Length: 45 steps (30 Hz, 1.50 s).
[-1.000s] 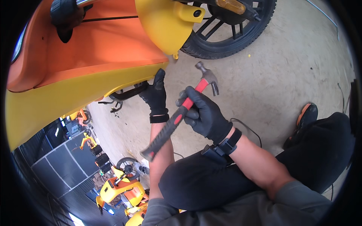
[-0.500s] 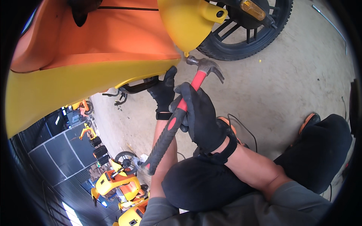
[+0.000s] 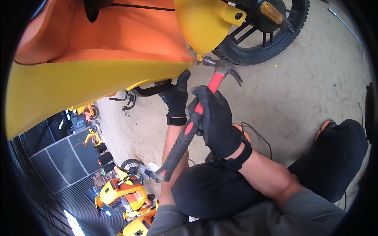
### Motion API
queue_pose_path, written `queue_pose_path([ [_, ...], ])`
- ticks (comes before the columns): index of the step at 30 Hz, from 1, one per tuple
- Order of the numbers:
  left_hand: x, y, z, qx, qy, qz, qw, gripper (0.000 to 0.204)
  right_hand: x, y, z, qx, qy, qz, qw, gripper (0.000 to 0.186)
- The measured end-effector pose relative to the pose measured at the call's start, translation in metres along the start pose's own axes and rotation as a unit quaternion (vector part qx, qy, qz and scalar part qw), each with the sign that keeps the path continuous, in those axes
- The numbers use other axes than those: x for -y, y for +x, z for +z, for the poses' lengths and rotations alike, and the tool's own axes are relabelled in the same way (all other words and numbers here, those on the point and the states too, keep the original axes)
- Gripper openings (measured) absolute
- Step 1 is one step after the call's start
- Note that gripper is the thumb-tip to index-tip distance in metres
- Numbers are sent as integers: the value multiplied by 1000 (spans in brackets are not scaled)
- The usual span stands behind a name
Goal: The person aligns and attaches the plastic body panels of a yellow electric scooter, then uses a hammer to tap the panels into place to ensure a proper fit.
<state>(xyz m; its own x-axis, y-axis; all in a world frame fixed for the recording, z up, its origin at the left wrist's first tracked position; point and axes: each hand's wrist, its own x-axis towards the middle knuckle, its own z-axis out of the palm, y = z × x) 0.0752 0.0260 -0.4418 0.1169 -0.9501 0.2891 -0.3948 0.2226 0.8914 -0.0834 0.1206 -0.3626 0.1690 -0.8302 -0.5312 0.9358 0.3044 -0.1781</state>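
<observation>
My right hand (image 3: pixel 218 126), in a black glove, is wrapped around the red-and-black handle of a claw hammer (image 3: pixel 181 146). The hammer's metal head points up and away, close beneath the corner of a yellow front fender (image 3: pixel 204 27). Also gloved in black, my left hand (image 3: pixel 175 98) is at the lower edge of a yellow side panel (image 3: pixel 94 76) on an orange-and-yellow scooter (image 3: pixel 130 37). Its thumb sticks up by the panel's end, while its fingers go out of sight behind the panel and a black bar (image 3: pixel 149 91).
The scooter's black spoked wheel (image 3: pixel 252 55) and an amber turn signal (image 3: pixel 271 12) are at the top. A thin metal rod (image 3: pixel 346 26) lies on the concrete floor at far right. A black cable (image 3: pixel 260 135) runs by my foot. More yellow scooters (image 3: pixel 122 192) stand lower left.
The hammer and both hands have shifted slightly to the right in the picture, along with the near scooter's fender and wheel. Both hands keep their poses.
</observation>
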Motion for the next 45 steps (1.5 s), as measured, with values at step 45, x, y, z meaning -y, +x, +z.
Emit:
queue_pose_path([
  [45, -8, -1, 7, 47, 72, 88, 992, 63, 30, -33, 25, 119, -100, 18, 988, 31],
])
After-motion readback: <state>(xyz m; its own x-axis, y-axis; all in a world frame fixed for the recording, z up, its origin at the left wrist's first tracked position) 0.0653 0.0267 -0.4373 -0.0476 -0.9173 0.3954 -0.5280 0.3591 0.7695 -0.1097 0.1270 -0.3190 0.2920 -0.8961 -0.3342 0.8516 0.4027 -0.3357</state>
